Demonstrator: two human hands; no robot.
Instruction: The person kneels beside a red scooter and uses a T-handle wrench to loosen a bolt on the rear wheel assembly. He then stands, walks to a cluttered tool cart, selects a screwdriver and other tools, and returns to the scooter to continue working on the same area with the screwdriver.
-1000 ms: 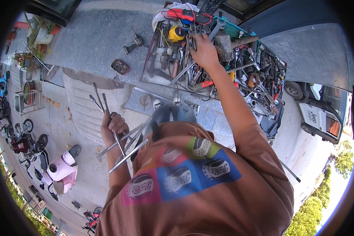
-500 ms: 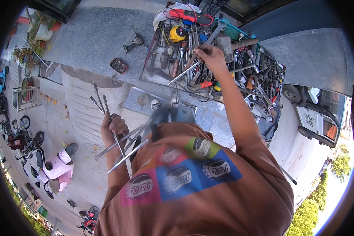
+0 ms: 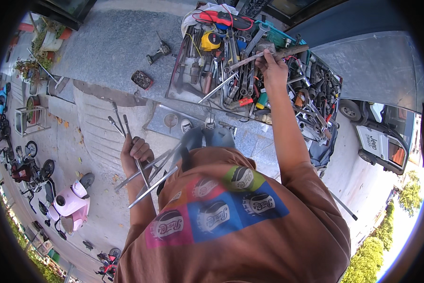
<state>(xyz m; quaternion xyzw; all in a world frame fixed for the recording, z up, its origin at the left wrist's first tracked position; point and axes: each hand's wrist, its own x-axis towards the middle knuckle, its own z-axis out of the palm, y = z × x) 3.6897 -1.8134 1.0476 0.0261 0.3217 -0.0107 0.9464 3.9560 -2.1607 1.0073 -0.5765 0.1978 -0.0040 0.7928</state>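
My left hand is closed round several long T-handle socket wrenches. Their socket ends point up past my fingers, and bare steel bars cross below the hand, in front of my shirt. Over the tool tray, my right hand pinches one end of a long, slim metal bar, whose other end reaches left across the tools. Just beyond those fingertips lies a hammer with a grey block head and a wooden handle. A bright steel rod sticks out over the tray's near edge.
Wrenches and sockets crowd the tray, with a yellow tape measure and a red clamp meter. On the paving left of it are a cordless drill and a small dark container. A pink scooter stands at left.
My right hand has moved right and a little farther away, toward the hammer head, and the slim bar now shows in its fingers. My left hand has stayed put with the wrenches.
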